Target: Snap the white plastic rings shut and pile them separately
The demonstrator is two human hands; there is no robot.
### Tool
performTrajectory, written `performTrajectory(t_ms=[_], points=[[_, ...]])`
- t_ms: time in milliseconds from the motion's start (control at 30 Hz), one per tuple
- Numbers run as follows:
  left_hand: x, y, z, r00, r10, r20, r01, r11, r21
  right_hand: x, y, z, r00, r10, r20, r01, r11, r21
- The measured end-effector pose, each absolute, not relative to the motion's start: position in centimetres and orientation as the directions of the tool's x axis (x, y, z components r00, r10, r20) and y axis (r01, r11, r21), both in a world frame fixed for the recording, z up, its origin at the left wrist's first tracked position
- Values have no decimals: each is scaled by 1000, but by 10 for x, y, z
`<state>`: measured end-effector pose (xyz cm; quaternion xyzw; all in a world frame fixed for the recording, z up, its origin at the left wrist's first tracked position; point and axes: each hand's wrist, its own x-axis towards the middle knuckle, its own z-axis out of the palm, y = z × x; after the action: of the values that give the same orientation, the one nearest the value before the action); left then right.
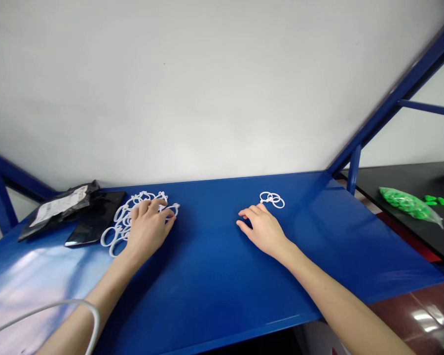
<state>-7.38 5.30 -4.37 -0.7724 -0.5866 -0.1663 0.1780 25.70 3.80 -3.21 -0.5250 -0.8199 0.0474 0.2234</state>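
Observation:
My left hand (148, 228) lies palm down on a heap of several white plastic rings (123, 222) on the blue table (207, 276), fingers curled over the rings at the heap's right edge. My right hand (263, 228) rests on the table, fingers loosely stretched and apart, fingertips just below a small cluster of linked white rings (272, 199). Whether the fingertips touch that cluster I cannot tell. Nothing is lifted off the table.
A black packet with a white label (61, 207) and a flat black phone-like slab (96, 219) lie left of the heap. A white cable (59, 308) crosses my left forearm. At right, a black table (410, 180) carries a bag of green parts (407, 202). Blue frame struts (395, 93) rise at both sides.

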Motion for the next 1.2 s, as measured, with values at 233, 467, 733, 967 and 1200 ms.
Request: performTrajectory(t_ms=[233, 467, 733, 967, 1200], points=[[-24, 28, -32, 447, 635, 630, 736, -662, 144, 245, 28, -30, -439, 832, 339, 664, 554, -501], [16, -2, -32, 634, 381, 673, 558, -828, -57, 228, 15, -27, -502, 800, 329, 456, 568, -685], [16, 2, -38, 469, 477, 743, 606, -786, 123, 230, 14, -30, -583, 738, 339, 473, 648, -596], [11, 3, -37, 485, 553, 677, 517, -806, 288, 230, 11, -30, -560, 757, 338, 428, 613, -664], [9, 0, -31, 401, 689, 604, 505, -716, 482, 229, 7, -23, -449, 856, 254, 281, 405, -870]])
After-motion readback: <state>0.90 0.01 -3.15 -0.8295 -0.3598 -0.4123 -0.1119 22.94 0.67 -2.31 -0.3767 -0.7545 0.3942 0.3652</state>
